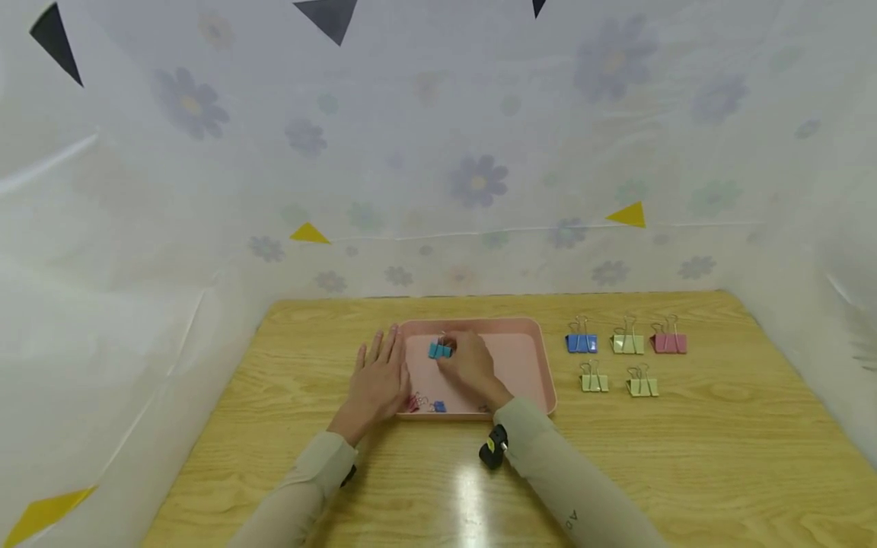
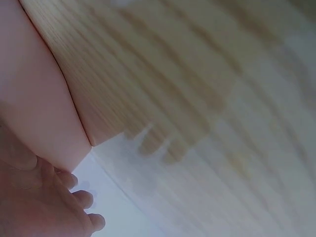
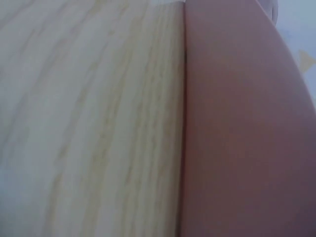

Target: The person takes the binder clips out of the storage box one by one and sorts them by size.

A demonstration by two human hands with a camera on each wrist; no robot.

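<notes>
In the head view, a pink tray (image 1: 517,358) lies on the table before me. My right hand (image 1: 471,364) reaches over it and pinches a teal binder clip (image 1: 440,351), whose body sticks out left of the fingertips. The left hand (image 1: 377,387) rests with straight fingers along the tray's left rim; the left wrist view shows its fingers (image 2: 54,187) against the tray's outer wall (image 2: 44,94). By the near left corner inside the tray are a small red binder clip (image 1: 414,402) and a small blue binder clip (image 1: 439,407). The right wrist view shows the tray wall (image 3: 242,123), with the right hand mostly hidden.
Right of the tray, binder clips stand in two rows: a blue one (image 1: 582,342), a pale green one (image 1: 626,343) and a pink one (image 1: 669,342) behind, two yellow-green ones (image 1: 642,387) in front. A flowered white curtain (image 1: 438,190) encloses the wooden table (image 1: 651,464).
</notes>
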